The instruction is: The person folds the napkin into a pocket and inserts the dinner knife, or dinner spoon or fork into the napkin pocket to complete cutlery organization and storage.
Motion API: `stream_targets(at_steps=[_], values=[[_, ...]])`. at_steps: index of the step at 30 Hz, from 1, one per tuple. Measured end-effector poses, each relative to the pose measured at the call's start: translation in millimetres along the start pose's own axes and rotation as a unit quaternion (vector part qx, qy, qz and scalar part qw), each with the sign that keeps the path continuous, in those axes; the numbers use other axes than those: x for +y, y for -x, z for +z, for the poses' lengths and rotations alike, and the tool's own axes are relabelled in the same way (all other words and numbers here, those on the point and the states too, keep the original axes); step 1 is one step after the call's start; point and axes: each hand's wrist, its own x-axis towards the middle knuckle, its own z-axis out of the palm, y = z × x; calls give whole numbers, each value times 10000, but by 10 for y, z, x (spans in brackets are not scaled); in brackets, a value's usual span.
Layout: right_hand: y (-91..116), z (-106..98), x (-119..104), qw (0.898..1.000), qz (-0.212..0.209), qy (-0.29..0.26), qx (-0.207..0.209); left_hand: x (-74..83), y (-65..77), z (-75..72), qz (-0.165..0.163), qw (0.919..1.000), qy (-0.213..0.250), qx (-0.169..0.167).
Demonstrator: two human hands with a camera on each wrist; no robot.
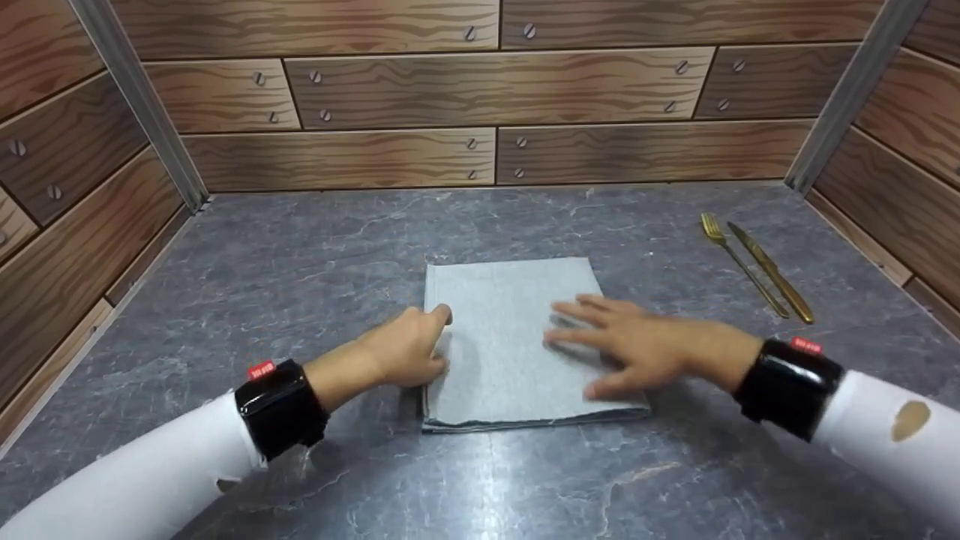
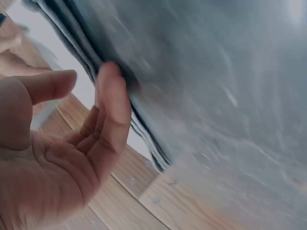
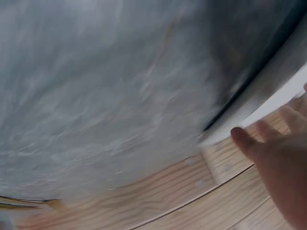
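A pale grey cloth (image 1: 510, 330), folded into a layered rectangle, lies flat on the table. At its left edge is my left hand (image 1: 409, 349). The left wrist view shows this hand (image 2: 72, 139) with the thumb apart from gently bent fingers, whose tips meet the layered cloth edge (image 2: 79, 43). Spread over the right part of the cloth, my right hand (image 1: 637, 341) is slightly blurred, and whether it touches the fabric I cannot tell. In the right wrist view the fingers of that hand (image 3: 283, 158) are extended near the cloth's edge (image 3: 259, 91).
A gold fork (image 1: 742, 262) and a gold knife (image 1: 772, 270) lie side by side on the grey marbled table (image 1: 322, 247), to the right of the cloth. Wood-patterned walls (image 1: 495, 90) enclose the back and both sides.
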Motion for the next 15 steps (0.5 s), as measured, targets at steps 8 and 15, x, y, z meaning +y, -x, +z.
stream_targets(at_steps=[8, 15], values=[[131, 97, -36, 9935, 693, 60, -896, 141, 151, 23, 241, 9967, -748, -191], [228, 211, 47, 9950, 807, 471, -359, 713, 524, -238, 21, 9690, -2448, -330]])
